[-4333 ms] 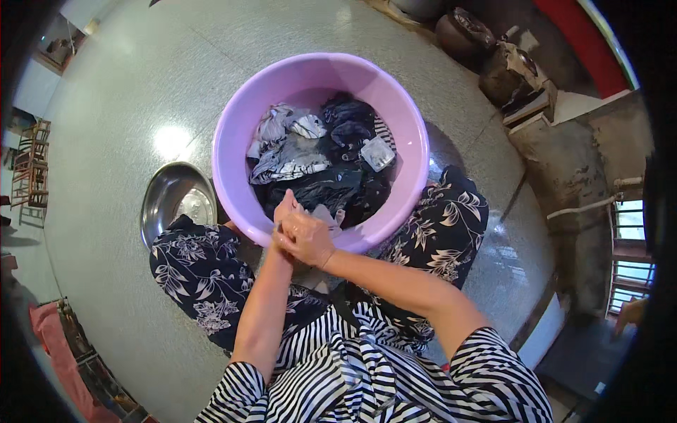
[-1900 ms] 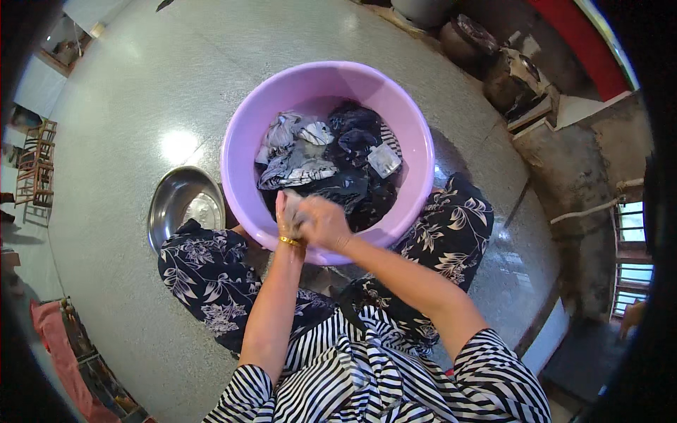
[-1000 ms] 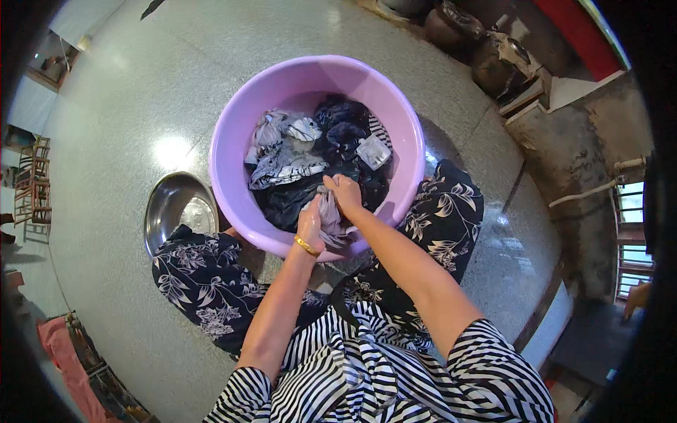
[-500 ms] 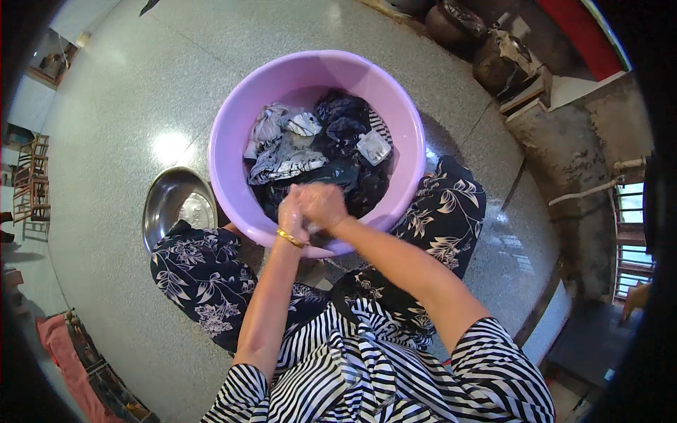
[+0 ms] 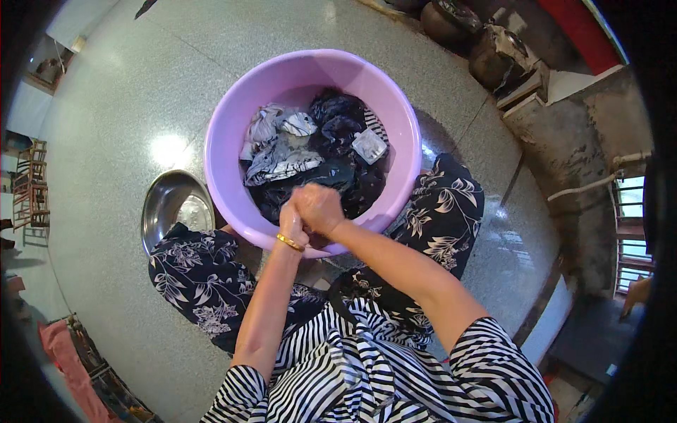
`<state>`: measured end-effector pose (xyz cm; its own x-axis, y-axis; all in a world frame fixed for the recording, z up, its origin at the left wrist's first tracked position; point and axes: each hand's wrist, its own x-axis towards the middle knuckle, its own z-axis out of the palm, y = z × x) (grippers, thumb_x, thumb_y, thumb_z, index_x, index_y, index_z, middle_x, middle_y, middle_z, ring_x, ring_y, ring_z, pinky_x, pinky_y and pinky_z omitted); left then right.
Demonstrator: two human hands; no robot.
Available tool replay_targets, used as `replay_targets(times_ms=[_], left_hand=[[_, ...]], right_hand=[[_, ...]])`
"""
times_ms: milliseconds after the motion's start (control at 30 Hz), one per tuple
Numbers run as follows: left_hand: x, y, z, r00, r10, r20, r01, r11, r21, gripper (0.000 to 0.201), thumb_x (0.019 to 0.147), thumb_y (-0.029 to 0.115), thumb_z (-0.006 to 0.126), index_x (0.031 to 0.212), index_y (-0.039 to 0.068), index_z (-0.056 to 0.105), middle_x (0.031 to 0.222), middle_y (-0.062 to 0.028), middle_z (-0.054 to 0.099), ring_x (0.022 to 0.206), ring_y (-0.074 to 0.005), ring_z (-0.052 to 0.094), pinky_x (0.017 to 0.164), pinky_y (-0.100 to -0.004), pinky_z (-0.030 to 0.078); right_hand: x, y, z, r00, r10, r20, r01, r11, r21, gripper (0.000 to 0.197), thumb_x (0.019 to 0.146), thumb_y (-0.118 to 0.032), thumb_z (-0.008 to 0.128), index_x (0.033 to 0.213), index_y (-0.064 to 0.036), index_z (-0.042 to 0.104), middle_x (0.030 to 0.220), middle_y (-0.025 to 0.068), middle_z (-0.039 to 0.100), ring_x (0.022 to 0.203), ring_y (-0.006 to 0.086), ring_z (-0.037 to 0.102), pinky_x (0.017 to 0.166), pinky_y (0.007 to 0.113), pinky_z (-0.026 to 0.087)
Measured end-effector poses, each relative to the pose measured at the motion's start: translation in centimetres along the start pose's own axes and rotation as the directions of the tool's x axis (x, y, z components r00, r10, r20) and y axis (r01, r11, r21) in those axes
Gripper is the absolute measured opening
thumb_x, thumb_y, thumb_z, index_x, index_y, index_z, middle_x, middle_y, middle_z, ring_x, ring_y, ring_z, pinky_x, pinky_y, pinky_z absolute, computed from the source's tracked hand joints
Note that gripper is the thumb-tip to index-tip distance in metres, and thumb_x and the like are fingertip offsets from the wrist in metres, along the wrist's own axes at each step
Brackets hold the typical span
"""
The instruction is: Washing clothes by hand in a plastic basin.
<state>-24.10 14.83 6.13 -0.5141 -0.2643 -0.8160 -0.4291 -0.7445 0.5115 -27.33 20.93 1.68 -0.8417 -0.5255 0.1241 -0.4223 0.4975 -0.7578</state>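
Observation:
My left hand (image 5: 291, 220), with a gold bangle at the wrist, and my right hand (image 5: 319, 209) are closed against each other above the near rim of a large lilac tub (image 5: 233, 120). Both look wet. Whatever lies between my fingers is hidden by them. In the tub, dark wet clothes (image 5: 338, 127) lie at the middle and right, beyond my hands. Grey-and-white cloth (image 5: 271, 151) is bunched at the left. A small clear, boxy item with something whitish in it (image 5: 370, 146) rests on the clothes at the right.
A steel basin (image 5: 159, 197) stands on the floor left of the tub, beside my knee. My legs in flowered trousers (image 5: 190, 271) flank the tub's near side. Dark round pots (image 5: 451, 21) stand at the far right, wooden chairs (image 5: 29, 187) at the far left.
My clasped hands have shifted only slightly, with the right one turned a little over the left. The clothes and the tub stay as they were; the view has moved slightly.

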Motion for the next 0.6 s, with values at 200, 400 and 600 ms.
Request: replay_targets(times_ms=[200,400,600], left_hand=[[2.6,-0.5,-3.2,0.911,0.204,0.358,-0.324,0.892,0.316,0.024,0.076,0.026,0.064,0.089,0.007,0.057,0.083,-0.0005,0.056,0.082,-0.0087,0.051,0.072,-0.0248,0.043],[2.1,1.8,-4.2,0.877,0.103,0.470,-0.399,0.700,0.592,0.056,0.063,0.016,0.072,0.112,0.001,0.048,0.102,-0.0056,0.054,0.093,-0.0127,0.050,0.082,-0.0267,0.040],[1.4,5.2,-4.5,0.957,0.188,0.220,-0.148,0.972,-0.184,0.039,0.074,0.015,0.054,0.110,0.001,0.047,0.104,-0.0105,0.057,0.089,-0.0247,0.058,0.080,-0.0370,0.046]], right_hand=[[3.5,4.0,-0.6,0.867,0.465,0.176,-0.491,0.858,0.153,0.034,0.082,-0.031,0.045,0.080,-0.0012,0.061,0.065,0.0153,0.059,0.058,0.0304,0.058,0.059,0.040,0.045],[4.1,0.4,-3.6,0.847,0.140,0.512,-0.527,0.337,0.780,0.036,0.088,-0.037,0.040,0.101,-0.0061,0.053,0.095,0.0045,0.054,0.087,0.0124,0.049,0.076,0.026,0.038],[2.9,4.7,-3.4,0.643,-0.033,0.765,-0.663,0.477,0.577,0.051,0.081,-0.044,0.052,0.115,-0.0061,0.048,0.110,0.0031,0.051,0.102,0.0109,0.045,0.087,0.026,0.037]])
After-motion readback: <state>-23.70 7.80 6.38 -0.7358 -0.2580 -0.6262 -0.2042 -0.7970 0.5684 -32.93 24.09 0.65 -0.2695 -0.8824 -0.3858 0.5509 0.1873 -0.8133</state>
